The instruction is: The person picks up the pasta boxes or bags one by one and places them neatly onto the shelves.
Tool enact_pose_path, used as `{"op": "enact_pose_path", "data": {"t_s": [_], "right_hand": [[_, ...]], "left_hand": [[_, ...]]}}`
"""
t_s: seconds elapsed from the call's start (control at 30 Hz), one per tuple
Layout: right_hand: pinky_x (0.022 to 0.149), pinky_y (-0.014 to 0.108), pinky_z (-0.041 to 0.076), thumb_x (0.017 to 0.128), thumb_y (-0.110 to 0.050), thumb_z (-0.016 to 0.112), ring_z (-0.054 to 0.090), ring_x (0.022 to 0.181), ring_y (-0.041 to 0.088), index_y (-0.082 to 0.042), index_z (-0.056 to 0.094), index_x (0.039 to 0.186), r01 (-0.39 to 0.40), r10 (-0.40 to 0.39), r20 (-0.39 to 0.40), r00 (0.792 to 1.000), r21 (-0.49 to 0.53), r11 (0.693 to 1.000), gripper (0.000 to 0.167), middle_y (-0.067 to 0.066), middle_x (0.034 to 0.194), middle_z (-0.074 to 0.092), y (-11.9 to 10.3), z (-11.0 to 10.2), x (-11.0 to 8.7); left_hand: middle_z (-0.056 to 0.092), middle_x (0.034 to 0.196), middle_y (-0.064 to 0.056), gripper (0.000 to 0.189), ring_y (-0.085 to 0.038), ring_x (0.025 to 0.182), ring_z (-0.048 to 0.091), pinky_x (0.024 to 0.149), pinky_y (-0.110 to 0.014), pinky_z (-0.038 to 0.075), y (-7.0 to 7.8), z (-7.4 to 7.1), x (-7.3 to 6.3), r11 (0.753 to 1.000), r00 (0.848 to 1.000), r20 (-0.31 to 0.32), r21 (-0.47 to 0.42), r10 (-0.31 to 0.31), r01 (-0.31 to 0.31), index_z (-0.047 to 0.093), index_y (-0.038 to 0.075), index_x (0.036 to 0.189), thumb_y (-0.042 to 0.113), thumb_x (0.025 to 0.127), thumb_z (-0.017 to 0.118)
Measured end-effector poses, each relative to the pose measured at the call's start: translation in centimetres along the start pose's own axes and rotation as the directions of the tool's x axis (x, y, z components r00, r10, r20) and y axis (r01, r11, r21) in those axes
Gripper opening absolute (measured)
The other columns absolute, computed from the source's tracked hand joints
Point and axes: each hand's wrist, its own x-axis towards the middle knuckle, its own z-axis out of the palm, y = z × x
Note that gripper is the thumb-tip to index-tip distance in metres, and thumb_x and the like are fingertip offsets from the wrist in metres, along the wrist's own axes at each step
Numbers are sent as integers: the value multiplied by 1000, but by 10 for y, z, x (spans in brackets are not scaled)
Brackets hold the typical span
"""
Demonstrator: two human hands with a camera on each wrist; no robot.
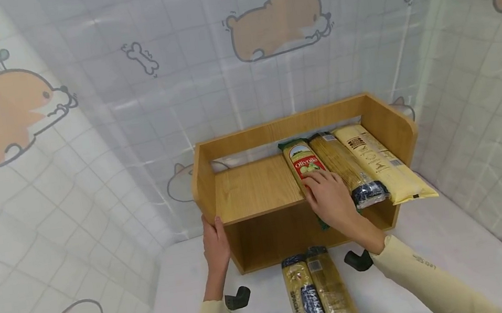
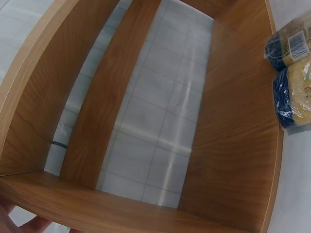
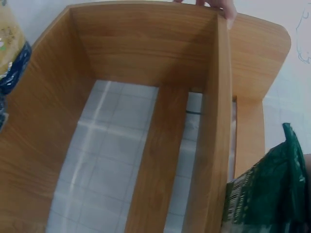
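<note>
A wooden shelf (image 1: 255, 187) with two levels stands against the back wall. My left hand (image 1: 216, 243) holds its left side panel, thumb at the front edge, and shows at the panel's top in the right wrist view. My right hand (image 1: 330, 196) rests on a green-ended Olivoila spaghetti pack (image 1: 298, 158) lying on the upper level. Fingers lie across the label, and the hand covers the pack's lower part. The pack's dark green end (image 3: 272, 189) reaches past the shelf's front edge. Right beside it lie a dark-ended spaghetti pack (image 1: 345, 165) and a cream pasta pack (image 1: 382, 160).
Two spaghetti packs (image 1: 304, 297) lie side by side on the white table (image 1: 176, 272) before the shelf. Black elbow-shaped pieces (image 1: 238, 298) sit on either side of them. A tiled, cartoon-printed wall covering (image 1: 193, 79) encloses the back and sides.
</note>
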Motion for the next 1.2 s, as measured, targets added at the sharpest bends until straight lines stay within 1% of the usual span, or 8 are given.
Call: {"op": "enact_pose_path", "data": {"t_s": [0.13, 0.33, 0.53, 0.63, 0.77, 0.9, 1.07, 1.2], "right_hand": [[87, 44, 56, 90, -8, 75, 69, 100, 26, -13, 72, 93, 145, -137, -145, 980, 49, 988, 7, 3, 100, 76, 2, 3, -6], [72, 32, 53, 78, -8, 87, 62, 81, 19, -14, 67, 80, 391, -370, -290, 883, 16, 920, 21, 0, 82, 70, -5, 10, -19], [73, 23, 54, 78, -11, 87, 60, 80, 12, -14, 70, 82, 553, -530, -223, 818, 56, 831, 18, -2, 84, 67, -12, 13, -29], [73, 18, 53, 81, -12, 86, 58, 80, 9, -15, 70, 83, 627, -604, -189, 774, 90, 774, 17, -4, 85, 66, -13, 14, -33], [75, 16, 52, 82, -13, 85, 57, 80, 7, -16, 69, 84, 701, -678, -192, 710, 98, 706, 16, -6, 84, 65, -11, 16, -38], [77, 16, 53, 88, -15, 80, 57, 79, 6, -18, 70, 84, 747, -722, -204, 661, 89, 659, 11, -8, 83, 66, -10, 19, -43], [67, 14, 47, 102, -18, 58, 55, 71, 3, -20, 69, 82, 779, -762, -168, 625, 88, 620, 23, -11, 81, 67, -9, 24, -55], [62, 12, 41, 102, -18, 57, 54, 67, 2, -21, 69, 82, 777, -765, -133, 630, 113, 620, 24, -12, 80, 67, -9, 26, -63]], "left_hand": [[52, 147, -30, 55, -49, 134, 54, 106, -68, 42, 0, -1, 2, 1000, 1000, 1, 6, -7, 7, 33, 0, 152, 38, 112, 33], [53, 147, -30, 55, -49, 132, 55, 105, -69, 42, -1, -4, 0, 1000, 1000, 5, 13, -14, 14, 33, 0, 152, 38, 112, 32], [56, 142, -30, 52, -48, 127, 57, 102, -68, 43, 3, -2, 2, 1000, 1000, 6, 13, -10, 10, 35, 1, 148, 38, 112, 32], [57, 139, -29, 50, -48, 125, 59, 101, -68, 44, 2, 0, 2, 1000, 1000, -9, 20, -10, 10, 37, 2, 146, 37, 112, 33], [57, 139, -30, 49, -47, 126, 58, 102, -66, 44, 1, 1, 2, 1000, 1000, -13, 3, 7, -7, 37, 0, 147, 36, 112, 33], [55, 143, -29, 53, -47, 130, 57, 105, -66, 42, 0, 2, 2, 1000, 1000, -2, -10, 10, -10, 34, 0, 150, 37, 113, 32], [53, 147, -29, 55, -46, 134, 55, 108, -66, 41, 1, 3, 1, 1000, 1000, 9, -18, -3, 3, 32, 1, 153, 38, 113, 31], [53, 146, -29, 54, -46, 133, 55, 108, -66, 41, 2, 3, 0, 1000, 1000, 5, -30, 0, 0, 32, 0, 152, 37, 113, 32]]}}
